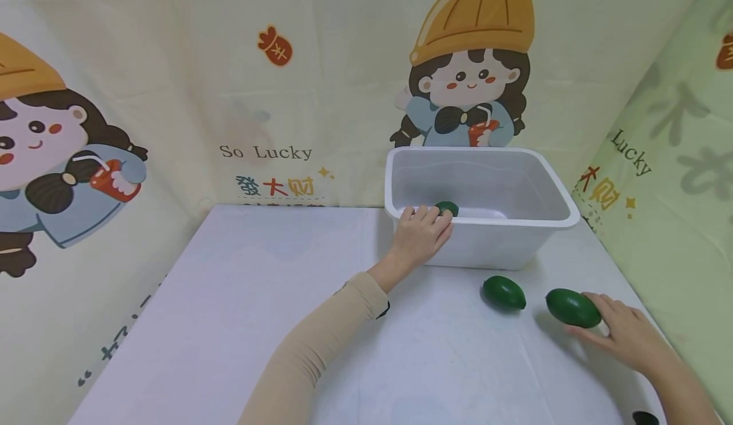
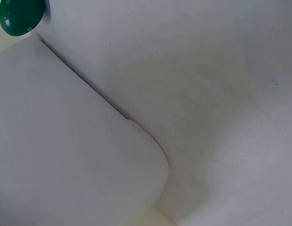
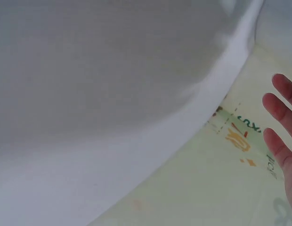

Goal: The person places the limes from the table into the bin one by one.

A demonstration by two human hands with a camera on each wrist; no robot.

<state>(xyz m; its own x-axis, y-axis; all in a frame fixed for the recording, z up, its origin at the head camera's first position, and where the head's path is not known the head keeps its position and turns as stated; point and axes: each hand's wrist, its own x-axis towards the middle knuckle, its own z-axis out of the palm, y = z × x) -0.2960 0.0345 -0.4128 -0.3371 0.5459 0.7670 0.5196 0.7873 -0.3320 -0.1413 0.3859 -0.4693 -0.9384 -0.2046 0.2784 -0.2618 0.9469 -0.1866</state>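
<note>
My left hand [image 1: 420,237] holds the near rim of a white plastic bin [image 1: 481,245], fingers bent over the edge. Just behind those fingertips, inside the bin, the top of a green lime [image 1: 447,208] shows; the rim and hand hide the rest. On the right, my right hand [image 1: 627,333] grips another lime [image 1: 572,308] by its right end, between thumb and fingers, with a shadow on the table below. A third lime [image 1: 504,294] lies on the table in front of the bin. In the right wrist view only spread fingers [image 3: 280,110] appear at the edge.
A white-covered table [image 1: 258,272] carries everything, with cloth walls [image 1: 343,94] printed with cartoon figures behind and at both sides. The bin stands against the back wall. A small black object [image 1: 645,418] shows at the bottom right, by the right forearm.
</note>
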